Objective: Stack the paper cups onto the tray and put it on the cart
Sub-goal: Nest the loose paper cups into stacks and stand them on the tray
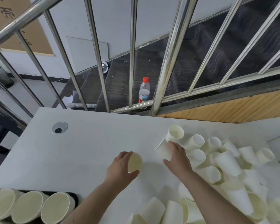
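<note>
Early going, I judge. Nearest me, three stacks of cream paper cups lie on a dark tray at the white counter edge. A big loose heap of plain white paper cups remains on my right; no cart visible. My left hand grips one cup; my right hand closes on a tipped cup at the heap's edge.

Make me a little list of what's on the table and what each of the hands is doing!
left hand: grips one paper cup, mouth facing the camera
right hand: rests on a lying cup at the pile's edge
loose cups: heaped on the right of the white table
cup stacks: three, bottom left
bottle: beyond the railing
</note>
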Available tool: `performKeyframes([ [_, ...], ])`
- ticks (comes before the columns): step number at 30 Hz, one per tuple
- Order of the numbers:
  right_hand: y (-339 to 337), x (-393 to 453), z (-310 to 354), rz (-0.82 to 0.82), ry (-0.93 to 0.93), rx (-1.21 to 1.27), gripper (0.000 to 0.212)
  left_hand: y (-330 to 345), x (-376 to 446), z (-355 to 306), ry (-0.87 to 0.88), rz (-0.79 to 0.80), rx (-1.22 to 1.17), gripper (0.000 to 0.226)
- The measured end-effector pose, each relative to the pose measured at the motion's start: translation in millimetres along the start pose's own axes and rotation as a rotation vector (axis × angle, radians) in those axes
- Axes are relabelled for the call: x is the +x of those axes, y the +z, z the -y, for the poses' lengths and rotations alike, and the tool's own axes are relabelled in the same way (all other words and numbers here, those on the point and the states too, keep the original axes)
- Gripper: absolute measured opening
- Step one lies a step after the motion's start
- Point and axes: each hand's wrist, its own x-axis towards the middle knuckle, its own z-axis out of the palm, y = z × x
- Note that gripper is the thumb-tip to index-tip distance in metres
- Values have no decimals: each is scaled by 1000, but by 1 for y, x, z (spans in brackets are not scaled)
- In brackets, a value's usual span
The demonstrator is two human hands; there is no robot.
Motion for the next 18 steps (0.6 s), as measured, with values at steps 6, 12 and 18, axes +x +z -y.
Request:
performKeyframes([
  [6,10,15,6,61,28,-43,73,0,2,6,-11,4,2,72],
  [12,13,4,7,56,-9,155,91,1,3,0,-15,2,0,72],
  [18,24,-16,8,79,-76,347,85,4,-1,-6,1,12,16,72],
])
